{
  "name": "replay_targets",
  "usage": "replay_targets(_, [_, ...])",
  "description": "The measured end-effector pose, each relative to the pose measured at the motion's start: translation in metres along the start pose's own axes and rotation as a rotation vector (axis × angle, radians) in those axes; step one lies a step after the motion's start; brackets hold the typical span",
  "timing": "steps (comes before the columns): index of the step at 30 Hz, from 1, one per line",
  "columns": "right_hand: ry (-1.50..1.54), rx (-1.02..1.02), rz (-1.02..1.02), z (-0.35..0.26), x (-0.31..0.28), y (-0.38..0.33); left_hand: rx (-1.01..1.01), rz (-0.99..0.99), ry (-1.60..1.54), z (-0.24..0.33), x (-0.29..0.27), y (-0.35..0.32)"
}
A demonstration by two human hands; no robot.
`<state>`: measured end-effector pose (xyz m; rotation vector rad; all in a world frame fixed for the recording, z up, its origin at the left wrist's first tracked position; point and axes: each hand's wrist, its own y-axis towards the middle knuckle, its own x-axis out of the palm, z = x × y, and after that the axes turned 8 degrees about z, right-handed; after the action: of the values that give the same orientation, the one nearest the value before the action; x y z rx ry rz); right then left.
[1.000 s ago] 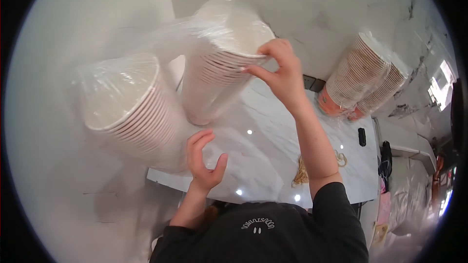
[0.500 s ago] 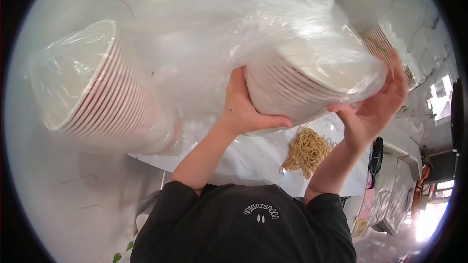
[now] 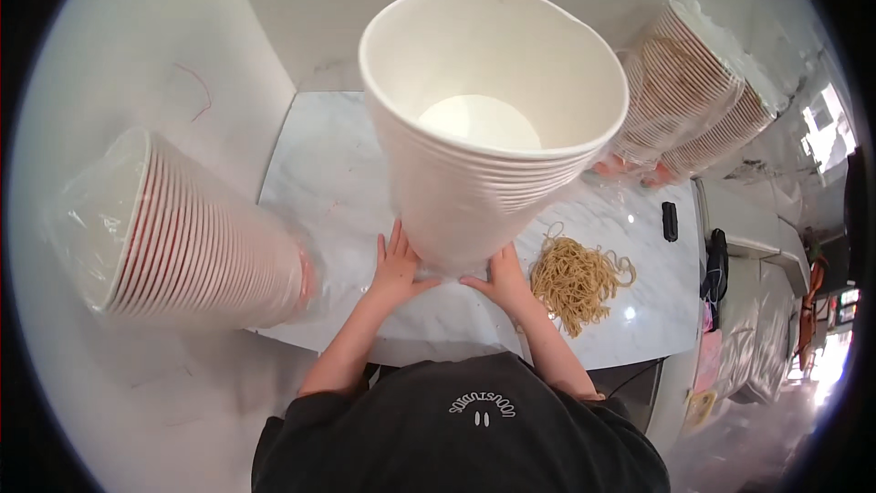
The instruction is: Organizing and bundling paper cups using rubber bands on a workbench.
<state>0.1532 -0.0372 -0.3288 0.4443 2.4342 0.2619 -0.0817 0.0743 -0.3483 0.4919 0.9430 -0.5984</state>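
Observation:
A tall stack of nested white paper cups (image 3: 488,196) stands upright on the table in front of me, its top cup's wide mouth uncovered. My left hand (image 3: 395,276) is at the left of the stack's base, thumb and fingers spread against it. At the right of the base, my right hand (image 3: 504,281) has its thumb stretched inward, with its other fingers partly behind the stack. Clear plastic film shows faintly around the base between my thumbs. A loose heap of tan string (image 3: 579,283) lies just right of my right hand.
Another cup stack in clear plastic (image 3: 205,237) leans at the left. Bagged cup stacks (image 3: 684,91) stand at the far right. A small black object (image 3: 670,222) lies near the right edge of the marble-patterned table (image 3: 310,160). A white wall borders the left.
The cup stack has gone from tilted and covered in plastic to upright with its mouth bare. Both my hands have moved down from its upper sides to its base. The left bagged stack has shifted slightly.

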Motion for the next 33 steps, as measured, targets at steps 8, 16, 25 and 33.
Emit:
replay_targets(8, [0.269,0.125,0.118,-0.055,-0.078,0.031,-0.042,0.381,-0.501,0.097,-0.188,0.011])
replay_targets(16, [0.435,0.077,0.279,-0.065,-0.03,0.054,0.553,0.813,-0.082,0.219,-0.277,0.075])
replay_targets(25, [-0.078,0.151,0.126,0.006,0.041,-0.025,0.353,0.791,-0.103,0.201,-0.278,0.07])
replay_targets(33, [0.859,0.75,0.428,-0.004,0.036,-0.034,0.484,0.908,0.015,0.154,-0.288,0.007])
